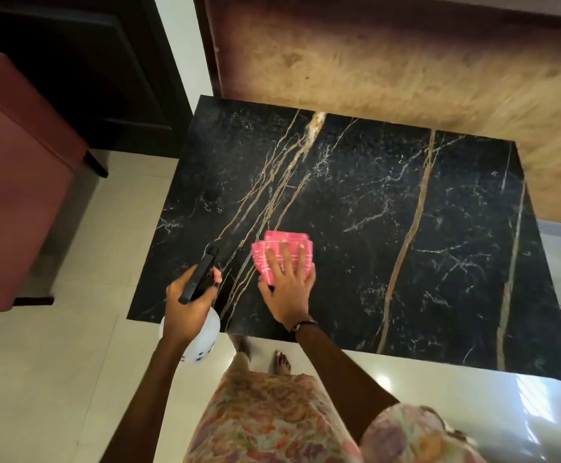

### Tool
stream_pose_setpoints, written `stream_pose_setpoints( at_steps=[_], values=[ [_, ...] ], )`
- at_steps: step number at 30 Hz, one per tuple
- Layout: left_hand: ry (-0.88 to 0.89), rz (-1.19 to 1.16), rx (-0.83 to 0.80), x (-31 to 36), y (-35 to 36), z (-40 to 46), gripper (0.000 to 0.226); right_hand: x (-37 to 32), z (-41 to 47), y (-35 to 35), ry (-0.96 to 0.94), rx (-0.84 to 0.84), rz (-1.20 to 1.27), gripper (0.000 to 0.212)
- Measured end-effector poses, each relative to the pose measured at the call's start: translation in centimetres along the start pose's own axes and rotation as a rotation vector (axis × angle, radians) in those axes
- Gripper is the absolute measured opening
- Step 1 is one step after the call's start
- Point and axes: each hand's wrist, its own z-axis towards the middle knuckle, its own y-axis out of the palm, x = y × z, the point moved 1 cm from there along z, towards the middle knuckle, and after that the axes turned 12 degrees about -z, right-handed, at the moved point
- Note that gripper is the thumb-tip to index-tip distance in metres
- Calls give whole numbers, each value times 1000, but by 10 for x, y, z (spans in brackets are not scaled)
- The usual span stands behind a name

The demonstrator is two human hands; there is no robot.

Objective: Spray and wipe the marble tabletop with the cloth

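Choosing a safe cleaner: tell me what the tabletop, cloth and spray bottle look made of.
Tabletop: polished black marble or lookalike, gold and white veins, slight sheen.
Cloth: pink soft fabric, possibly microfibre, folded flat under the right hand.
Spray bottle: translucent white plastic, matte black trigger head, in the left hand.

Seat, left: reddish-pink upholstered armchair (15,182) on dark legs, standing on the floor.
Floor: glossy cream floor tiles (82,355), window glare at lower right.
Rug, far side: shaggy tan rug (406,71) with brown border.
Background, upper left: dark wooden cabinet (82,61).
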Motion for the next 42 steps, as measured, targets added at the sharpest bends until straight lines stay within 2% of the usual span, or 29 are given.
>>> stream_pose_setpoints(
  at_steps=[3, 6, 10, 13, 16, 19, 22, 26, 29, 32, 34, 37, 40, 42],
  values=[
    [0, -17, 26, -10, -10, -13, 39, 4, -19, 4, -427, -6, -64, 60],
    [0, -22, 45, -18, -21, -22, 38, 30, -54, 10, -623, -19, -139, 60],
    [16, -27, 47, -17, -35, -25, 39, 72, -79, 8, -606, 20, -255, 64],
    [23, -32, 28, -12, -50, -17, 39, 77, -68, 3, -437, -41, -219, 64],
    [48, -29, 34, -4, -68, -8, 37, 37, -43, -5, -152, -82, -124, 69],
    [91, 3, 30, 5, -88, 0, 36, -24, -12, -8, -45, -154, -30, 71],
    [147, 38, 31, 11, -110, 8, 32, -90, 1, -11, -172, -188, 0, 70],
    [196, 60, 43, 15, -128, 10, 29, -158, -17, 2, -514, -176, -45, 63],
    [191, 56, 28, 12, -134, 12, 28, -155, -38, 12, -724, -160, -159, 60],
    [174, 32, 2, 8, -132, 19, 29, -108, -47, 11, -797, -104, -241, 65],
    [153, 11, -12, 8, -126, 23, 31, -72, -52, 7, -690, -97, -254, 63],
    [137, -12, -35, 9, -110, 28, 33, -32, -57, -4, -382, -141, -155, 61],
    [113, -22, -57, 9, -92, 33, 30, -23, -61, -13, -52, -207, -74, 67],
    [120, -14, -88, 11, -80, 33, 28, -35, -65, -16, 84, -202, -17, 79]
  ],
)
